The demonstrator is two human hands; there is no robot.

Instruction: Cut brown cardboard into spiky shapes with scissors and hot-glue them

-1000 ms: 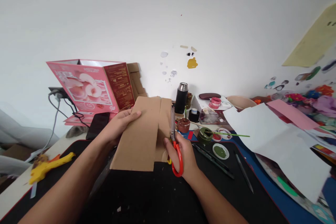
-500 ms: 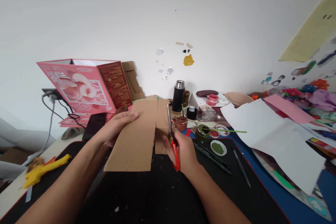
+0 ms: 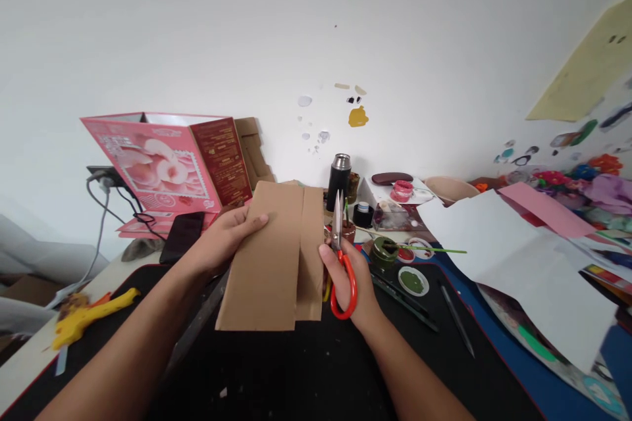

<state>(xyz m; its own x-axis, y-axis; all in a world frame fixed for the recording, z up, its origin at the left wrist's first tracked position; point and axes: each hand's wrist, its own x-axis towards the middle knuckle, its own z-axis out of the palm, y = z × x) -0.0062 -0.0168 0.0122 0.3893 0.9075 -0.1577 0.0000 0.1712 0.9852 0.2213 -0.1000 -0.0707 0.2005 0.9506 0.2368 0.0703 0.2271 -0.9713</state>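
My left hand (image 3: pixel 234 235) grips a brown cardboard piece (image 3: pixel 264 263) by its left edge, thumb on top. A cut runs part of the way up the cardboard, leaving a narrow strip (image 3: pixel 312 256) along its right side that still joins at the top. In my right hand (image 3: pixel 358 276) are red-handled scissors (image 3: pixel 343 263), blades pointing up and away, beside the strip's right edge. The blades look closed, or nearly so. My right thumb reaches to the strip's edge; whether it presses on it I cannot tell.
Behind the cardboard stand a black thermos (image 3: pixel 338 181) and open paint jars (image 3: pixel 384 251). A pink box (image 3: pixel 168 164) is at the left, with a phone (image 3: pixel 182 237) and yellow glue gun (image 3: pixel 93 319) nearby. White paper (image 3: pixel 523 270) lies right, past pens (image 3: pixel 457 319) on the black mat (image 3: pixel 296 381).
The scissors have come away from the cut to the right of the strip and now point more upright. The strip has swung closer to level with the main piece.
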